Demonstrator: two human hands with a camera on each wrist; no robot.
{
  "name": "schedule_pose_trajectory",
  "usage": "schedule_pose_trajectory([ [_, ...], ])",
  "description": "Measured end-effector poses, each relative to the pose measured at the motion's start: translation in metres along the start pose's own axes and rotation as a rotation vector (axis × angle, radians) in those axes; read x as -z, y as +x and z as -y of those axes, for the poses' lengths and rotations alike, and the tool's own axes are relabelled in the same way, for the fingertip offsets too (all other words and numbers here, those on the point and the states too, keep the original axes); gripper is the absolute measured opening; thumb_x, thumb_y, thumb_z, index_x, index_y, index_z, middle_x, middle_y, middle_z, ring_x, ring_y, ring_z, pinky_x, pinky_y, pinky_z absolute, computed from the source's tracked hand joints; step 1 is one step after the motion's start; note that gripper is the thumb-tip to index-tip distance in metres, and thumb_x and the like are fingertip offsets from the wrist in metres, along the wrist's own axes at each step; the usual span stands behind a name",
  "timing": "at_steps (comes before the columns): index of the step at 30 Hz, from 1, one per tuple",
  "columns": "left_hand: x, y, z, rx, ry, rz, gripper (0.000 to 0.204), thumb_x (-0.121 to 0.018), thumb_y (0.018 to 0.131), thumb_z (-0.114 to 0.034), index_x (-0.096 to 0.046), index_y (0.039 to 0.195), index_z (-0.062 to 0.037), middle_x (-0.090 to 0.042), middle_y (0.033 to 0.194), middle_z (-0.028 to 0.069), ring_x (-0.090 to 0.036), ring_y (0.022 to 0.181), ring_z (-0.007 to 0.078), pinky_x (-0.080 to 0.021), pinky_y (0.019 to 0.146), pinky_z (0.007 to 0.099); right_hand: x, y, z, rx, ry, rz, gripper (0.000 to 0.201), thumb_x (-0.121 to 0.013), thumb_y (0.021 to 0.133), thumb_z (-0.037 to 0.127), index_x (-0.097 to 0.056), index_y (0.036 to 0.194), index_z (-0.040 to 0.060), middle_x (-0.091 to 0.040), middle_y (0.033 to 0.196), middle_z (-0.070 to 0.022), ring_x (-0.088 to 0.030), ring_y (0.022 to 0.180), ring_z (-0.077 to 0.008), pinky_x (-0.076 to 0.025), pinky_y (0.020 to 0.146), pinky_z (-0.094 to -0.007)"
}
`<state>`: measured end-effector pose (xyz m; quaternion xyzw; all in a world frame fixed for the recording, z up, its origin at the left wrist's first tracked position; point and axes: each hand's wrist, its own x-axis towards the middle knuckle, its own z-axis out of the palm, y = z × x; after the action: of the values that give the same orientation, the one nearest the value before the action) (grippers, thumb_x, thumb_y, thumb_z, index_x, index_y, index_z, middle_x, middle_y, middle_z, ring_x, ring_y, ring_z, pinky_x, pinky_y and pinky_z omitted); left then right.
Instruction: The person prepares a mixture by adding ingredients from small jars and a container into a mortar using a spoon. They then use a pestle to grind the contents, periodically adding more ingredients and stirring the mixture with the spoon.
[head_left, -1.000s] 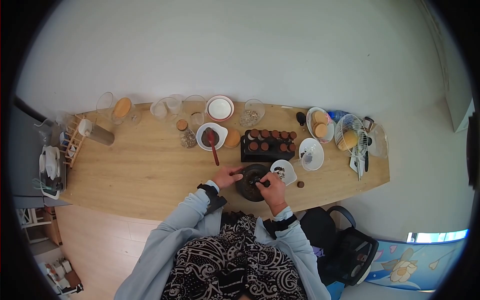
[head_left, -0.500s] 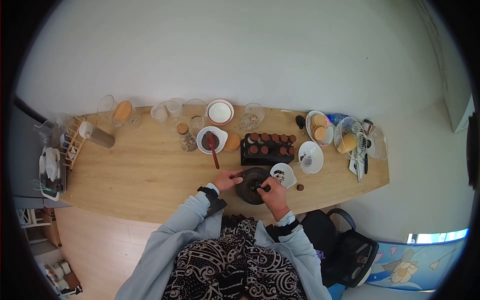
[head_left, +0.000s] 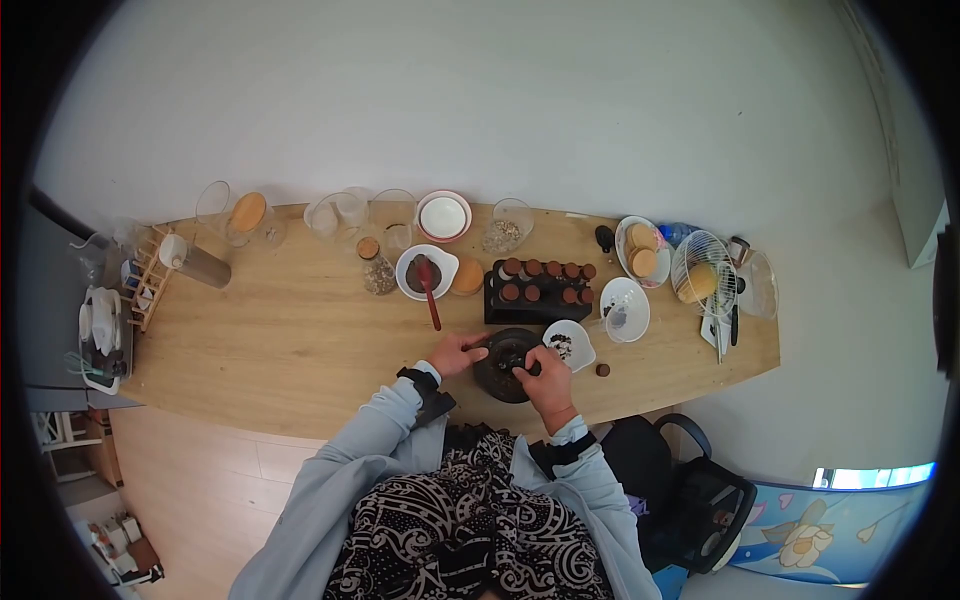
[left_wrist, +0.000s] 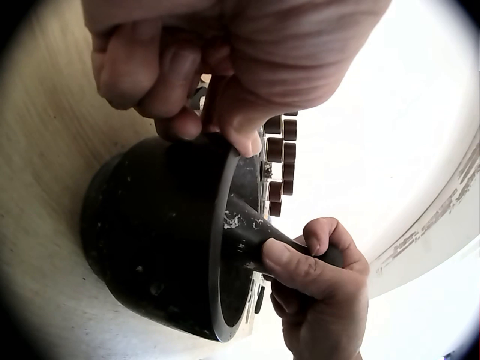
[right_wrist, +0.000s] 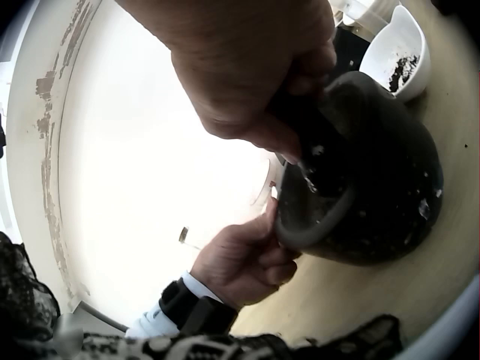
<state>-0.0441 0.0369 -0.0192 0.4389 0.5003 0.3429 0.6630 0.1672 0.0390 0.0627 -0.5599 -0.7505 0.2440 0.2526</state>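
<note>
A black mortar point(left_wrist: 150, 225) stands near the table's front edge, its dark bowl point(head_left: 497, 390) in front of the person. My left hand point(head_left: 457, 355) grips its left rim, with the thumb over the edge in the left wrist view. In my right hand point(head_left: 549, 378) is a black pestle point(left_wrist: 247, 232), held with the thumb along its shaft and its lower end inside the mortar. Pale residue marks the shaft. The mortar's bottom is mostly hidden. Just beyond the right hand, a white spouted bowl point(head_left: 582, 354) contains dark and pale bits.
Behind the mortar stands a black rack point(head_left: 535, 308) with brown-capped tubes. A small brown cap point(head_left: 602, 370) lies to the right. Farther left, a red spoon point(head_left: 433, 305) leans in a white bowl point(head_left: 449, 262) of dark powder, beside a corked jar point(head_left: 378, 277). A wire basket point(head_left: 690, 262) stands right.
My right hand and the pestle have moved slightly toward the body and back again within the mortar. My left hand has stayed on the rim.
</note>
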Motion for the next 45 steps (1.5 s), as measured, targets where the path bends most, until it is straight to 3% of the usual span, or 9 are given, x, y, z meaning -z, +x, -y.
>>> schedule_pose_trajectory([
  [4, 0.002, 0.008, 0.007, 0.043, 0.032, -0.001, 0.045, -0.064, 0.088, -0.013, -0.054, 0.131, -0.0030, -0.068, 0.098, 0.0056, -0.057, 0.082, 0.0080, -0.048, 0.075, 0.0254, 0.001, 0.005, 0.002, -0.034, -0.046, 0.008, 0.027, -0.078, 0.064, 0.011, -0.054, 0.076, 0.0094, -0.057, 0.075, -0.0096, -0.059, 0.073, -0.0334, -0.047, 0.065, -0.0413],
  [6, -0.002, 0.004, 0.010, -0.084, -0.005, -0.020, 0.044, -0.064, 0.090, -0.018, -0.055, 0.133, -0.0078, -0.062, 0.087, -0.0047, -0.042, 0.062, 0.0024, -0.034, 0.053, 0.0198, -0.005, 0.000, 0.003, 0.001, -0.003, -0.018, 0.027, -0.078, 0.064, 0.011, -0.054, 0.076, 0.0094, -0.057, 0.075, -0.0096, -0.059, 0.072, -0.0335, -0.047, 0.065, -0.0414],
  [13, -0.002, 0.011, 0.014, -0.081, -0.048, -0.032, 0.044, -0.063, 0.090, -0.015, -0.055, 0.133, -0.0070, -0.062, 0.083, -0.0048, -0.042, 0.062, 0.0029, -0.035, 0.054, 0.0212, 0.006, 0.011, 0.002, -0.051, -0.094, 0.076, 0.025, -0.077, 0.065, 0.011, -0.055, 0.078, 0.0109, -0.057, 0.078, -0.0107, -0.059, 0.073, -0.0349, -0.048, 0.065, -0.0439],
  [16, -0.001, 0.003, 0.005, -0.058, 0.027, -0.024, 0.044, -0.063, 0.090, -0.013, -0.054, 0.133, -0.0060, -0.061, 0.084, -0.0048, -0.044, 0.065, 0.0033, -0.038, 0.057, 0.0205, 0.000, 0.005, 0.005, -0.040, -0.081, 0.035, 0.026, -0.077, 0.064, 0.010, -0.055, 0.076, 0.0088, -0.057, 0.077, -0.0111, -0.059, 0.073, -0.0342, -0.048, 0.066, -0.0421],
  [18, 0.000, 0.001, 0.003, -0.005, -0.004, 0.005, 0.047, -0.065, 0.088, -0.014, -0.053, 0.131, -0.0009, -0.068, 0.098, 0.0058, -0.057, 0.084, 0.0086, -0.047, 0.078, 0.0256, 0.002, 0.006, 0.004, -0.041, -0.083, 0.029, 0.026, -0.078, 0.064, 0.011, -0.055, 0.076, 0.0088, -0.057, 0.076, -0.0112, -0.059, 0.073, -0.0340, -0.048, 0.066, -0.0419],
  [20, -0.002, 0.004, 0.015, -0.006, -0.004, 0.001, 0.047, -0.065, 0.088, -0.014, -0.053, 0.131, -0.0010, -0.068, 0.099, 0.0062, -0.057, 0.084, 0.0087, -0.047, 0.078, 0.0257, 0.008, 0.013, -0.001, -0.091, -0.073, 0.165, 0.026, -0.078, 0.064, 0.011, -0.055, 0.075, 0.0089, -0.057, 0.076, -0.0106, -0.059, 0.073, -0.0334, -0.048, 0.065, -0.0418],
  [27, 0.000, 0.012, 0.026, -0.111, -0.043, -0.001, 0.047, -0.065, 0.088, -0.015, -0.053, 0.132, -0.0020, -0.068, 0.101, 0.0080, -0.059, 0.086, 0.0099, -0.048, 0.080, 0.0268, -0.002, 0.002, -0.002, -0.024, -0.019, 0.015, 0.024, -0.077, 0.064, 0.012, -0.056, 0.076, 0.0110, -0.058, 0.078, -0.0117, -0.059, 0.073, -0.0359, -0.047, 0.065, -0.0450],
  [29, 0.000, 0.010, 0.021, -0.058, -0.001, 0.004, 0.047, -0.065, 0.088, -0.015, -0.054, 0.131, -0.0013, -0.068, 0.102, 0.0083, -0.059, 0.087, 0.0102, -0.048, 0.080, 0.0269, 0.011, 0.012, -0.006, -0.116, -0.054, 0.191, 0.024, -0.077, 0.064, 0.011, -0.056, 0.076, 0.0111, -0.057, 0.077, -0.0111, -0.059, 0.073, -0.0356, -0.047, 0.065, -0.0447],
  [45, 0.002, 0.008, 0.016, -0.032, 0.055, 0.032, 0.047, -0.061, 0.091, -0.010, -0.049, 0.135, -0.0010, -0.065, 0.112, 0.0042, -0.056, 0.096, 0.0082, -0.045, 0.087, 0.0244, -0.003, 0.005, 0.002, -0.003, 0.000, 0.074, 0.026, -0.078, 0.060, 0.010, -0.055, 0.073, 0.0082, -0.056, 0.072, -0.0095, -0.059, 0.071, -0.0317, -0.047, 0.065, -0.0407],
])
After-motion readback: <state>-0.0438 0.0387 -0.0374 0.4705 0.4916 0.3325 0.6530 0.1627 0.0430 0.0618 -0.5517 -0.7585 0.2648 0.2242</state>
